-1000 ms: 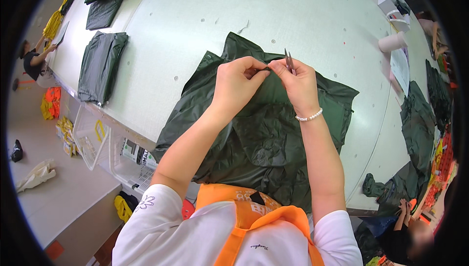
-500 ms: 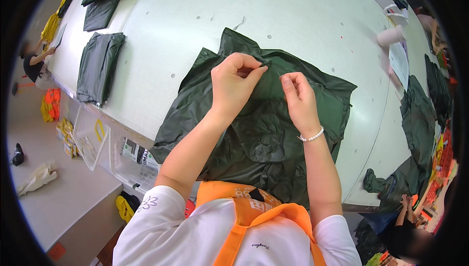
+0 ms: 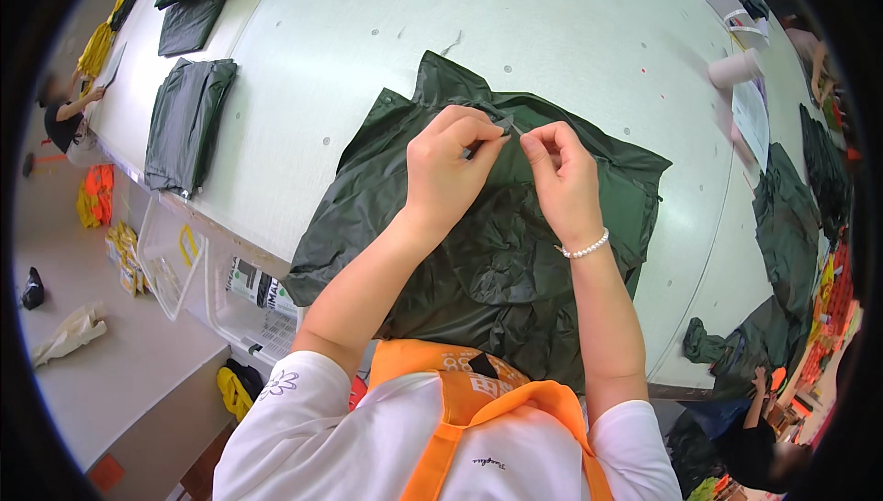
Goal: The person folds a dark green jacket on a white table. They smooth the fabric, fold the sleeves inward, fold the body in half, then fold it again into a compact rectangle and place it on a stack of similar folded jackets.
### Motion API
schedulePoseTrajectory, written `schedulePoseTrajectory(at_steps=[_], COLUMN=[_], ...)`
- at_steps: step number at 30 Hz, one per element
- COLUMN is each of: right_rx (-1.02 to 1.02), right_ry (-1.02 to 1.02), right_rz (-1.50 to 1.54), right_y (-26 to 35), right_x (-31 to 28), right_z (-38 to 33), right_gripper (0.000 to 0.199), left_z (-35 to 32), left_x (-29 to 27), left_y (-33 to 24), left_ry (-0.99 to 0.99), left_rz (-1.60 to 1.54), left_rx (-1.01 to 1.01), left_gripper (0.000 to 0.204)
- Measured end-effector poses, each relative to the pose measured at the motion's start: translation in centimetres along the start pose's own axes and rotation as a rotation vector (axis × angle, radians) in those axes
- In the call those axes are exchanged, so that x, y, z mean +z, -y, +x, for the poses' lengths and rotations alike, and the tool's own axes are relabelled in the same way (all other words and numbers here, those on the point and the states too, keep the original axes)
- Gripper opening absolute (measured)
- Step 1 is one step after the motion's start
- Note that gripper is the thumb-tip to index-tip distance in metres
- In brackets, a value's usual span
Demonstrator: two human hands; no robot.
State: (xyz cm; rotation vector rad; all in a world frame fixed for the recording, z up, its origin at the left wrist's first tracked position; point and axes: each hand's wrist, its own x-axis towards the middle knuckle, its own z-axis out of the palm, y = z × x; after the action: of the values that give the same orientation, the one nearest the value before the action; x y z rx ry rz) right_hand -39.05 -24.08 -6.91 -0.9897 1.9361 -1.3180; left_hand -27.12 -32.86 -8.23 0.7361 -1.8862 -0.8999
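A dark green, shiny waterproof garment [image 3: 497, 225] lies spread and creased on the pale table, its near part reaching my orange apron [image 3: 405, 363]. My left hand [image 3: 451, 165] is closed in a pinch at a dark bit of the garment near its upper middle. Close beside it, my right hand [image 3: 563, 179], with a beaded bracelet on the wrist, pinches something too small to make out. A small greyish piece shows between the two sets of fingertips. They are a finger's width or so apart.
Folded dark green garments [image 3: 189, 124] lie at the table's left, others farther back. Far right are a white roll [image 3: 736, 69], paper sheets and a loose dark green garment [image 3: 786, 216]. White plastic baskets [image 3: 248, 308] stand below the left edge. Other people work at both sides.
My right hand has moved up and left, bringing its fingertips beside my left hand's. My left hand has shifted slightly right and down. The garment lies almost as before.
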Motion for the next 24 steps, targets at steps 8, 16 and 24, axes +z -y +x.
schedulePoseTrajectory(at_steps=[8,16,24], right_rx=[-0.052,-0.152,0.155], right_ry=[0.218,0.223,-0.303], right_rz=[-0.111,-0.282,-0.257], right_y=[1.0,1.3,-6.2], right_x=[-3.1,-3.3,-10.8], right_z=[1.1,1.3,-0.5], right_gripper=[0.018,0.017,0.037], left_z=[-0.3,-0.3,0.6], left_x=[-0.2,0.0,-0.4], left_y=[1.1,0.9,2.3], left_ry=[-0.006,0.038,0.038], left_rz=[0.231,0.248,0.445], left_rx=[0.444,0.51,0.178], left_gripper=[0.016,0.016,0.012])
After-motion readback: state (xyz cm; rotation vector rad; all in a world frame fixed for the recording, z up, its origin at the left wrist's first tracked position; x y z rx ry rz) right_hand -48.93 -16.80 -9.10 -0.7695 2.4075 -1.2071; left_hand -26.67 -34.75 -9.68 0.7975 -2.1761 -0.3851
